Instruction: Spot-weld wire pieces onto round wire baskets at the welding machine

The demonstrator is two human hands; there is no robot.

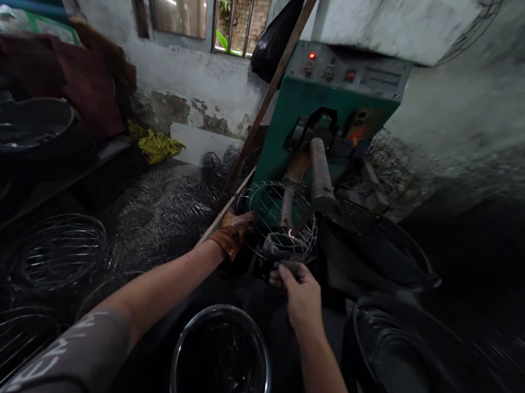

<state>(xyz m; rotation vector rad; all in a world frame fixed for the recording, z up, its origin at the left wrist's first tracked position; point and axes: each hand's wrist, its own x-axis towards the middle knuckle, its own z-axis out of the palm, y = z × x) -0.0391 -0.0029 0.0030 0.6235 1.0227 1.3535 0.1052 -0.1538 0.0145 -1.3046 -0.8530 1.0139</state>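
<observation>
A round wire fan guard [273, 217] lies under the metal arms of a green welding machine [328, 113]. My left hand [232, 232], in an orange-brown glove, grips the guard's left rim. Bare, my right hand [299, 291] pinches a small dark piece at the guard's near rim, close to a small bright spot [290, 233] where the machine's arm [320, 178] meets the wire.
A metal bowl [222, 369] holding dark parts sits just below my hands. Finished wire guards [57, 248] are stacked at the left. Dark tubs [406, 374] stand to the right, another tub [26, 124] at far left. A wooden stick [275, 83] leans beside the machine.
</observation>
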